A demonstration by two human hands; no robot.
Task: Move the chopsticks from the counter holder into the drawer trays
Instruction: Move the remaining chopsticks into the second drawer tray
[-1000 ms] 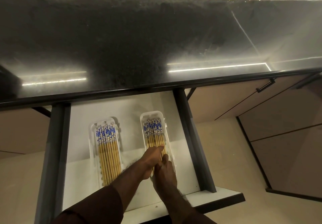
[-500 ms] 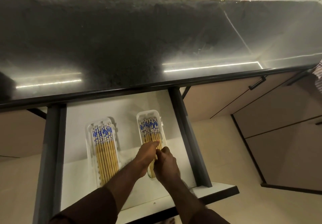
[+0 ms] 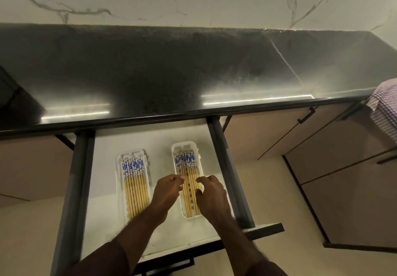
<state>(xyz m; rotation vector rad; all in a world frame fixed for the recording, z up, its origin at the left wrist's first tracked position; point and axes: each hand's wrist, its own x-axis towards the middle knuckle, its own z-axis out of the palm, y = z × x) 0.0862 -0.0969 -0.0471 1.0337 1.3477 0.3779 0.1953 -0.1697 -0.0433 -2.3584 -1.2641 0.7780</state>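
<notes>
We see two white trays in the open drawer (image 3: 103,200), lying side by side and apart from each other. The left tray (image 3: 119,181) holds a row of chopsticks (image 3: 135,187); we count about eight, but they lie close together and the number is not sure. The right tray (image 3: 200,162) holds a second row of chopsticks (image 3: 189,177), about seven as far as we can count.

All the chopsticks lie flat with the long axis from the front of the drawer to the back. The blue and white patterned ends point away from us, toward the counter (image 3: 150,71), and the plain yellow ends point toward the drawer front.

We see two hands, both over the right tray. The left hand (image 3: 167,192) is at the left rim of this tray, its fingers curled, the fingertips touching the chopsticks there; if it pinches one, we cannot tell. The right hand (image 3: 211,196) is at the right rim, fingers bent and slightly apart, resting on the chopsticks.

Between the two trays there is a strip of bare drawer floor. The right tray lies near the dark right wall of the drawer (image 3: 227,168); the left tray has more room to the left wall. Behind both trays the floor is bare up to the counter edge.
</notes>
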